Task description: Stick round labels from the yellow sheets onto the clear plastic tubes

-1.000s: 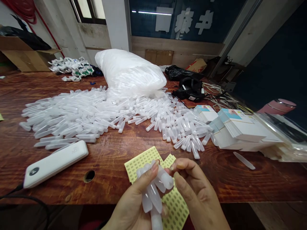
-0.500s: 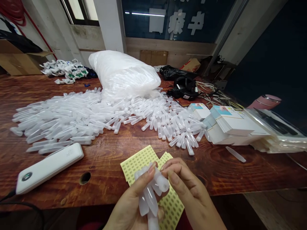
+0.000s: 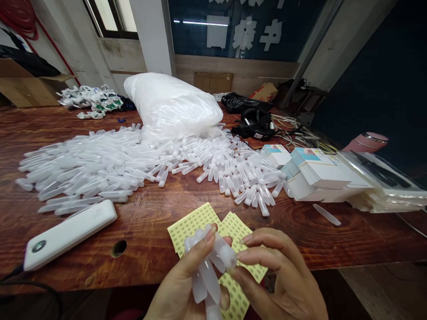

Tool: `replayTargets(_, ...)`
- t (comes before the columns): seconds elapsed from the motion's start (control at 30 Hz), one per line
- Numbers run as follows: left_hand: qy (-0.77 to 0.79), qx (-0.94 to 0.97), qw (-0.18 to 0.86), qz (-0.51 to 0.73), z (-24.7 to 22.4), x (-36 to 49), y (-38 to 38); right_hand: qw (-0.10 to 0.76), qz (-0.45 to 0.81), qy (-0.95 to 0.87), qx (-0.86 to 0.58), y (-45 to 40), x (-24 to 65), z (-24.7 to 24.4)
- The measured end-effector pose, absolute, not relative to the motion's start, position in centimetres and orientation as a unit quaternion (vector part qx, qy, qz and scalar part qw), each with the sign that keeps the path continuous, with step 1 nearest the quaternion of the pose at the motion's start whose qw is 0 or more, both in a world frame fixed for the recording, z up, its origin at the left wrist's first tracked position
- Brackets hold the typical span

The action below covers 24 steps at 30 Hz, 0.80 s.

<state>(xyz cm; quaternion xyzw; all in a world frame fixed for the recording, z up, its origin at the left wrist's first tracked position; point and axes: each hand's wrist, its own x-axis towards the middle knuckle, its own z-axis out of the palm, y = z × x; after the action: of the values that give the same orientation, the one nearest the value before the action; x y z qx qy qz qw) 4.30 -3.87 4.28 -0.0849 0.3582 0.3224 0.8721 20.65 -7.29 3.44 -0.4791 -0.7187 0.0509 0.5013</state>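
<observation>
Several translucent white plastic tubes are bunched in my left hand, its thumb pressed over them. My right hand is at their right with its fingers apart; the thumb and index fingertips are at the capped end of one tube, where a small dark round mark shows. Yellow sticker sheets with rows of small round marks lie under and behind both hands, partly hidden by them.
Many similar tubes are heaped across the wooden table before a big white plastic bag. A white power bank lies left; stacked cards and a loose tube lie right.
My right hand has moved slightly right and its fingers have spread. More of the right-hand yellow sheet shows. The tubes remain in my left hand.
</observation>
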Motion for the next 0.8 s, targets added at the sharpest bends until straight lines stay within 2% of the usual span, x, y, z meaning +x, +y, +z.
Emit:
replayTargets(0.23,0.387,-0.113,0.841,0.362,4.7,4.8,-3.8,0.506,0.014,-0.722,-0.472,-6.8,20.6,4.3)
replayTargets(0.47,0.321,-0.106,0.881,0.33,4.1,4.5,-4.1,0.486,0.046,-0.745,-0.455,-7.1,21.1,3.9)
replayTargets(0.7,0.36,-0.075,0.86,0.353,3.9,4.0,-4.1,0.488,0.003,-0.729,-0.479,-6.8,20.9,5.2)
replayTargets(0.8,0.377,-0.067,0.854,0.353,3.9,4.2,-4.0,0.491,0.049,-0.718,-0.491,-6.9,21.0,5.0)
